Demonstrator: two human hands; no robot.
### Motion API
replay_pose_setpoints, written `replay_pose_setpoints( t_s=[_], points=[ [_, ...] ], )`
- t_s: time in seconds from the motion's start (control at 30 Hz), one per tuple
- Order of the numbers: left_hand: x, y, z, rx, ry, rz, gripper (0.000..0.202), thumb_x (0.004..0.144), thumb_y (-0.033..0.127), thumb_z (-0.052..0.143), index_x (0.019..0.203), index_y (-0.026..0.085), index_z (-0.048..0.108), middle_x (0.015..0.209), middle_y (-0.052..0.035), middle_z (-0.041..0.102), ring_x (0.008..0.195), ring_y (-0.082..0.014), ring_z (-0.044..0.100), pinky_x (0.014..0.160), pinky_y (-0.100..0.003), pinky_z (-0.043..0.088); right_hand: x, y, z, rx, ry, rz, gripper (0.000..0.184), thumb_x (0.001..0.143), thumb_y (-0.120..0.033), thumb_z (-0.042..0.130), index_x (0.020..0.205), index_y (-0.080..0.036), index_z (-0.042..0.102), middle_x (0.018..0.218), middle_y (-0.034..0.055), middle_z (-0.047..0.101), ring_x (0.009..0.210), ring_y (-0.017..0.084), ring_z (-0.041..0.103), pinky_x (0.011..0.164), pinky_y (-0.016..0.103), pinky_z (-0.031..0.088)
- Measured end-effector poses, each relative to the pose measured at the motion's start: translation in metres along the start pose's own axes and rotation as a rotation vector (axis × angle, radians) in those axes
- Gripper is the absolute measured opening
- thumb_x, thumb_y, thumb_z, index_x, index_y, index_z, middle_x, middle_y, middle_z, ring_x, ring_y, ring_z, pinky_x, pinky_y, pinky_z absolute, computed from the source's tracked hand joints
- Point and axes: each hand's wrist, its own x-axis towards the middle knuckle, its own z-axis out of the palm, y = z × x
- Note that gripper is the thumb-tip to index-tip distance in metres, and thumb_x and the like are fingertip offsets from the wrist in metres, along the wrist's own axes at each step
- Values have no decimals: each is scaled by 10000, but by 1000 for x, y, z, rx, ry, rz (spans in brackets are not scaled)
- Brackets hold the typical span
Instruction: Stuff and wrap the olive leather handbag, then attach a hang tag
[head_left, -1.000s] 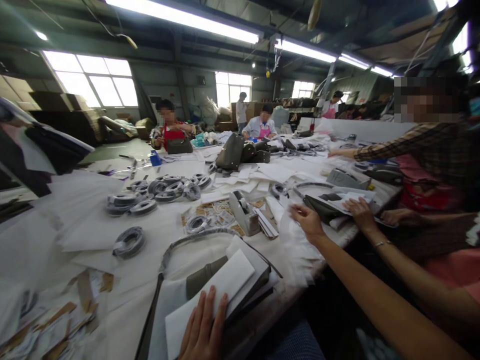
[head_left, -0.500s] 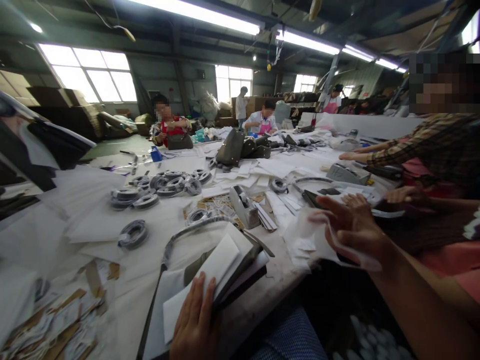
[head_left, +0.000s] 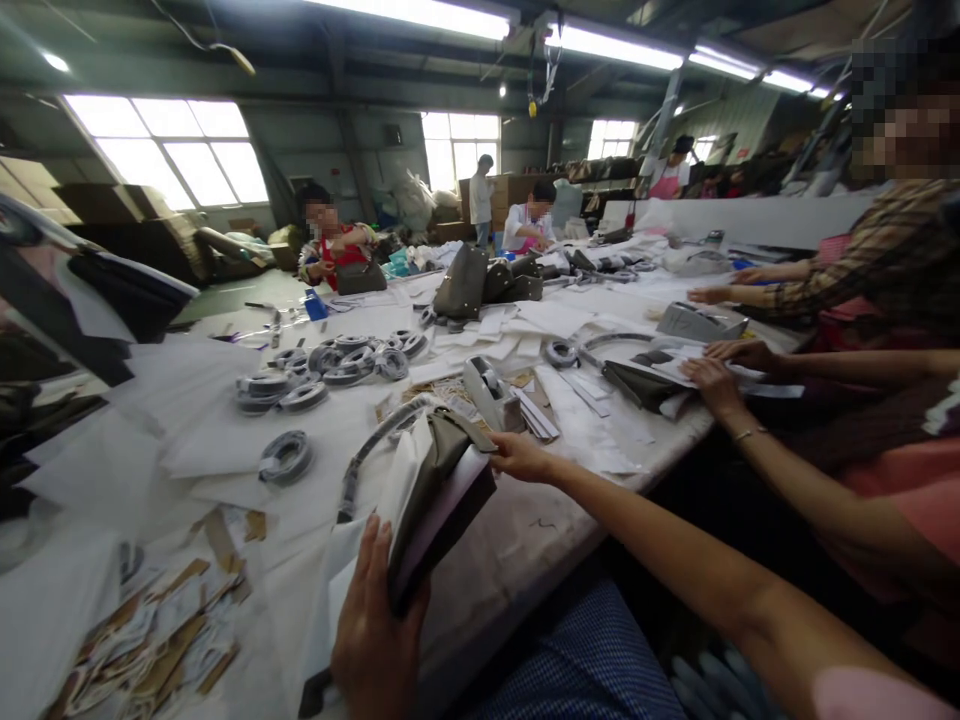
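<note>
A dark olive handbag [head_left: 454,437] stands tilted on the table before me. White sheets [head_left: 405,465] lie against its left side, and its wrapped handle [head_left: 365,450] arches behind. My left hand [head_left: 379,625] clasps the near end of the bag, fingers along the white sheet and thumb on the other side. With closed fingers, my right hand [head_left: 521,457] grips the bag's flap at the far upper corner. The fingertips there are partly hidden.
Rolled grey straps [head_left: 286,457] lie left of the bag. Behind it stands a tape dispenser [head_left: 491,395]. Tags and cords [head_left: 161,630] are heaped at the lower left. On the right, a co-worker's hands [head_left: 716,385] work on another bag [head_left: 637,385].
My right hand has come from the right, where it held a thin translucent sheet, to the bag's flap; that sheet is out of it. The bag is now tipped up more steeply.
</note>
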Motion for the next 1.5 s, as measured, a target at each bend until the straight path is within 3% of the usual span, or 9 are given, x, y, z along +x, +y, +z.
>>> replay_pose_setpoints(
  t_s=[0.13,0.33,0.57,0.7,0.83,1.03,1.17,1.3,1.5],
  points=[
    [-3,1,7,57,-22,96,716,918,277,619,1541,311,267,1505,-64,486,1236,-277,599,957,-386,549,5,2,6,-135,86,-48,549,821,-140,631,1340,-314,593,1283,-28,669,1165,218,611,1024,366,492],
    [9,4,0,10,-38,-77,725,922,321,624,1542,324,248,1504,-69,486,1270,-286,573,972,-416,546,-59,-1,-4,-311,240,52,525,929,-246,547,1443,-151,503,1519,166,447,1410,320,400,1193,520,284],
    [16,-3,-4,35,-32,-201,776,902,401,645,1548,340,219,1491,-77,501,1259,-302,581,938,-436,561,-108,-5,56,-412,-156,25,844,784,-611,706,1495,-236,447,1570,121,369,1469,366,294,1226,555,185],
    [12,-1,-4,-12,-49,-120,739,920,367,622,1547,326,233,1511,-69,477,1312,-277,535,1006,-406,525,-87,-9,50,-350,-6,80,407,942,-509,541,1281,-323,668,1343,40,647,1292,289,553,1193,463,300],
    [17,2,-7,-17,-30,-241,712,912,395,628,1530,330,281,1475,-72,521,1298,-290,550,987,-422,533,-33,-2,21,-361,210,233,428,1002,-434,433,1292,-199,642,1260,132,677,1206,288,600,1063,422,432],
    [25,2,-17,21,-100,-458,700,898,487,611,1510,309,322,1435,-115,557,1268,-345,568,939,-465,539,38,23,11,-246,67,376,506,965,-498,509,1214,-91,677,702,79,729,587,194,680,600,288,550],
    [26,4,-20,3,-102,-488,682,912,497,584,1511,326,307,1446,-103,549,1285,-336,554,950,-455,532,50,24,23,-177,41,221,443,910,-243,601,1338,-128,600,1086,110,745,610,111,661,607,221,557],
    [24,4,-19,18,-96,-490,685,920,486,578,1519,329,286,1453,-103,541,1262,-339,573,911,-456,550,47,19,32,-185,56,23,640,876,-167,617,1473,-322,447,1551,90,420,736,74,676,721,224,583],
    [16,-4,-7,30,-80,-243,717,930,387,593,1542,347,222,1470,-70,526,1259,-296,582,907,-416,573,29,17,37,-344,215,2,706,772,10,616,1452,-99,464,1534,231,397,1247,285,575,1072,437,442]
  ],
)
